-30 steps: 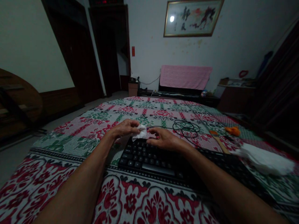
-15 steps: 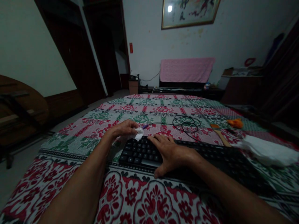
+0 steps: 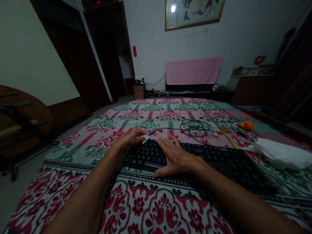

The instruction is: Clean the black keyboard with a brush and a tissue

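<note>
A black keyboard (image 3: pixel 143 155) lies on the patterned cloth, its right part reaching toward the lower right. My left hand (image 3: pixel 133 137) is at the keyboard's upper left corner, its fingers closed on a small white tissue (image 3: pixel 146 137). Most of the tissue is hidden by the fingers. Across the keys my right hand (image 3: pixel 174 157) lies with its fingers spread and its thumb at the front edge. Just beyond the left fingertips is a purple plug (image 3: pixel 151 133) on a thin black cable (image 3: pixel 195 128), which is coiled behind the keyboard.
On the right lie a brush (image 3: pixel 230 137) with a wooden handle, an orange cloth (image 3: pixel 246 125) and a white tissue pack (image 3: pixel 280 154). The patterned tablecloth (image 3: pixel 168 113) covers the table. A round wooden tabletop (image 3: pixel 26 113) leans at the far left.
My left hand has moved slightly right and covers more of the tissue. My right hand, still spread, has shifted a little, and the keyboard appears turned slightly. The camera view has shifted a bit.
</note>
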Motion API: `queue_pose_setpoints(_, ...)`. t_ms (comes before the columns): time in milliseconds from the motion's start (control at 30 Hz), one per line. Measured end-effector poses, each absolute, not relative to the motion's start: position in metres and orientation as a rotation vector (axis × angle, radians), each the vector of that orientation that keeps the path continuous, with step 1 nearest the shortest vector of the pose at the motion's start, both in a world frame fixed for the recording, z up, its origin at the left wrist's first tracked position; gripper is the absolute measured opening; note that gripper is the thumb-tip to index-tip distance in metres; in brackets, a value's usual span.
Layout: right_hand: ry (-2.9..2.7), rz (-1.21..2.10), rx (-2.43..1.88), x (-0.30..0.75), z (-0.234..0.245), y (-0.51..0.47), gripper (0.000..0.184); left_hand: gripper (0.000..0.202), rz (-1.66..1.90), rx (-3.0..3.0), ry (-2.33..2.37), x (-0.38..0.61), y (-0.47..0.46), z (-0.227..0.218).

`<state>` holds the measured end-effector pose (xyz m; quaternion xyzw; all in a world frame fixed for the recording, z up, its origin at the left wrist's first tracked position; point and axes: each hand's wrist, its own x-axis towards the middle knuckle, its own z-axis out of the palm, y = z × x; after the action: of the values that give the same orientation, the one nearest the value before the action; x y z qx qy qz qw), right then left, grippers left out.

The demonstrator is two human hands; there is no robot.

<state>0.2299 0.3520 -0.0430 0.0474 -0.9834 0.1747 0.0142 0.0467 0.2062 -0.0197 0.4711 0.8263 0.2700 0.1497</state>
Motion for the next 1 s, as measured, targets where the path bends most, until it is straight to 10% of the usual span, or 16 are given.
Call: queue_pose_setpoints(1000,-3.066,0.529,0.143,0.227,-0.044,0.355,0.12,0.026,0.625,1.459,2.445,0.054,0.204,-0.004)
